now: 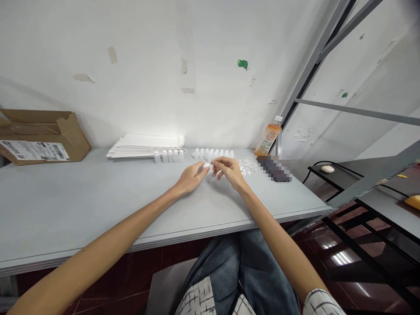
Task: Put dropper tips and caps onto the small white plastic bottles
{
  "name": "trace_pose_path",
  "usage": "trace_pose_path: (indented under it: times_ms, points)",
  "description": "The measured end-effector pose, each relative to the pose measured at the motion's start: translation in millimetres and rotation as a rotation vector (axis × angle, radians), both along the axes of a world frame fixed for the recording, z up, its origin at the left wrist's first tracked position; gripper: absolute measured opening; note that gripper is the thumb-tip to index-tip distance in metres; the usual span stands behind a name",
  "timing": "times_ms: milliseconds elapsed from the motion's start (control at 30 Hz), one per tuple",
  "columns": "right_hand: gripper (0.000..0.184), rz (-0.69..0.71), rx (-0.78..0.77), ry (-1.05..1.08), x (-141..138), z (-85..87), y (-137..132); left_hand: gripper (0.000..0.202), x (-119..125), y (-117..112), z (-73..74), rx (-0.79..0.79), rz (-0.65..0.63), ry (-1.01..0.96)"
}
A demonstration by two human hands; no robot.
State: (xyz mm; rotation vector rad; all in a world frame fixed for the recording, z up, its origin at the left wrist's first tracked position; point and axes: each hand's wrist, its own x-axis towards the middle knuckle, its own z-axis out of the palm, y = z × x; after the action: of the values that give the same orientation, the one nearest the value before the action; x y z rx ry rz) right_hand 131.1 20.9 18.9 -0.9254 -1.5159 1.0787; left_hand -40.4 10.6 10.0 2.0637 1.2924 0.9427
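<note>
My left hand (192, 176) and my right hand (229, 170) meet over the grey table (65, 205), both pinched on one small white plastic bottle (206, 166) held between them. Just behind the hands stands a row of several small white bottles (213, 153). A second short row of capped bottles (169, 156) stands to the left of it. A heap of small clear caps (247, 166) lies right of my right hand.
A stack of white paper bags (144, 145) lies against the wall. An open cardboard box (39, 135) sits far left. An orange drink bottle (269, 138) stands at the back right beside a dark blurred object (274, 169). A metal frame and a black side table (361, 175) are on the right.
</note>
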Motion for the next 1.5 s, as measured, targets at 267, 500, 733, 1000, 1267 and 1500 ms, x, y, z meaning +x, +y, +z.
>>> trace_pose_path:
  times_ms: [267, 500, 733, 1000, 1267, 1500]
  points:
    - [0.020, 0.007, -0.003, -0.001, -0.4, 0.5, -0.8, 0.027, -0.2, -0.1, -1.0, 0.020, 0.002, 0.004]
    - [0.019, 0.042, -0.011, -0.023, 1.4, -1.1, 0.7, 0.030, -1.7, -0.9, 0.1, 0.045, -0.005, 0.006]
    - [0.016, 0.109, -0.033, -0.052, 2.7, -4.8, 3.3, 0.033, -3.4, -1.0, 1.3, 0.096, -0.005, 0.060]
    - [0.021, 0.167, -0.028, -0.040, 2.3, -5.3, 0.9, 0.033, -0.7, -0.4, 3.2, 0.142, 0.016, 0.111]
    - [0.028, 0.231, -0.053, -0.088, 4.3, -11.4, 5.9, 0.036, -2.7, 2.9, -0.1, 0.148, 0.005, 0.174]
    - [0.037, 0.269, -0.091, -0.125, 1.9, -13.7, 5.2, 0.038, -5.0, 6.6, -3.4, 0.141, -0.016, 0.216]
